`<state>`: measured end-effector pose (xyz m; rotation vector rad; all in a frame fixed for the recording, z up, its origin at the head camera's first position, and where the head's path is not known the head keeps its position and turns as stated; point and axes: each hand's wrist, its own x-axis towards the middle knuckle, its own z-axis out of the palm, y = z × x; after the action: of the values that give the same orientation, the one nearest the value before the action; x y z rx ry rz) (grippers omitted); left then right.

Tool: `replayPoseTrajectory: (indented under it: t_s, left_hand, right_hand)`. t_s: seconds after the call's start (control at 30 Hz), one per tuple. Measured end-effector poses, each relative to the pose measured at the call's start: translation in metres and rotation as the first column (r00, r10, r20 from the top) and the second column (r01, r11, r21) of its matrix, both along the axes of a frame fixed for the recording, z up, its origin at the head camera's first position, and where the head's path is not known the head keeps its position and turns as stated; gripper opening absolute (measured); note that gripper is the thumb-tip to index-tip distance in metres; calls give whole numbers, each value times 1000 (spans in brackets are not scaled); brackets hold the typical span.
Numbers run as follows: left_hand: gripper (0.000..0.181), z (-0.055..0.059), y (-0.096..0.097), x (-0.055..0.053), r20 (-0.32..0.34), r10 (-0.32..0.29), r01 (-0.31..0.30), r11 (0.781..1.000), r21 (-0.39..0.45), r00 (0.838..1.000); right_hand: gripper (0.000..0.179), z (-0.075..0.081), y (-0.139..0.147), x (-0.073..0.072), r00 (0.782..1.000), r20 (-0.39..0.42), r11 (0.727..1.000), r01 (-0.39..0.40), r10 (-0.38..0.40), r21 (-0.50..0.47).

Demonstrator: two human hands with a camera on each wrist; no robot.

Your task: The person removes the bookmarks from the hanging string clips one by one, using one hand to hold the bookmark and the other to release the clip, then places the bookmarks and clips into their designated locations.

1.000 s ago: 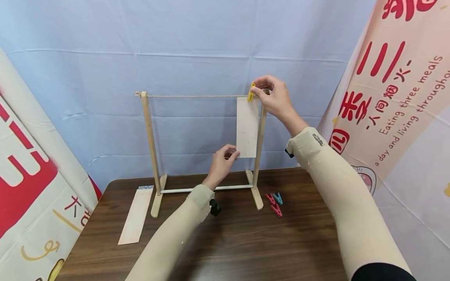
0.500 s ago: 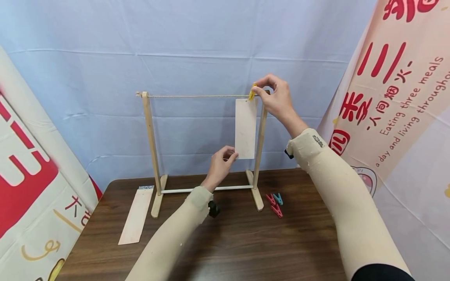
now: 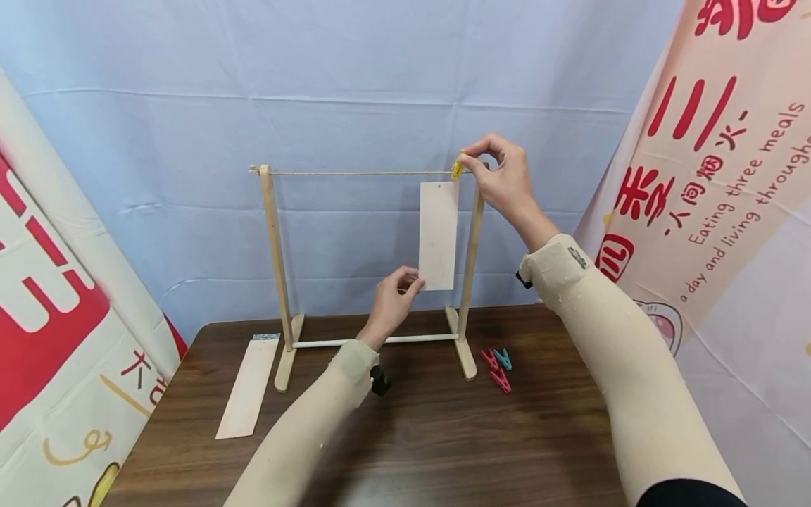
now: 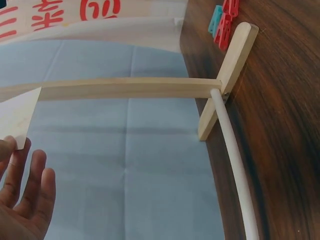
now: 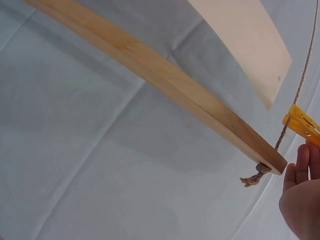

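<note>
My left hand (image 3: 391, 299) pinches a white rectangular card (image 3: 438, 236) by its lower left corner. The card stands upright, its small-holed top edge just under the rope (image 3: 361, 173). A yellow clothespin (image 3: 457, 167) is pinched in my right hand (image 3: 505, 177) near the rope's right end. In the right wrist view the clothespin (image 5: 302, 122) sits on the rope, with a gap between it and the card (image 5: 250, 45). The left wrist view shows thumb and finger on the card's corner (image 4: 20, 117), the other fingers loosely bent.
The rope spans a wooden frame (image 3: 277, 260) with a white bottom bar (image 3: 421, 339). Another pale strip (image 3: 248, 387) with a patterned end lies left on the dark table (image 3: 443, 451). Red clothespins (image 3: 500, 381) and a blue one (image 3: 503, 359) lie right of the frame.
The card has moved down and slightly left with my left hand, coming away from the yellow clothespin. My right hand has shifted slightly right, still holding the clothespin.
</note>
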<state>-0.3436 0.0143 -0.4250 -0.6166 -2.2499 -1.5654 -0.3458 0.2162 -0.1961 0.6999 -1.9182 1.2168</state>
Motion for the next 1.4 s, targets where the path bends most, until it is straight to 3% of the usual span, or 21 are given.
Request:
replayPoseTrajectory:
  t_s: [0.7, 1.4]
  left_hand:
    - [19, -14, -14, 4, -4, 17, -17, 1000, 9, 1000]
    - [16, -25, -24, 8, -2, 56, -56, 998, 16, 998]
  right_hand:
    - [12, -3, -1, 12, 997, -48, 998, -58, 58, -5]
    - [25, -21, -6, 18, 992, -107, 998, -68, 69, 10]
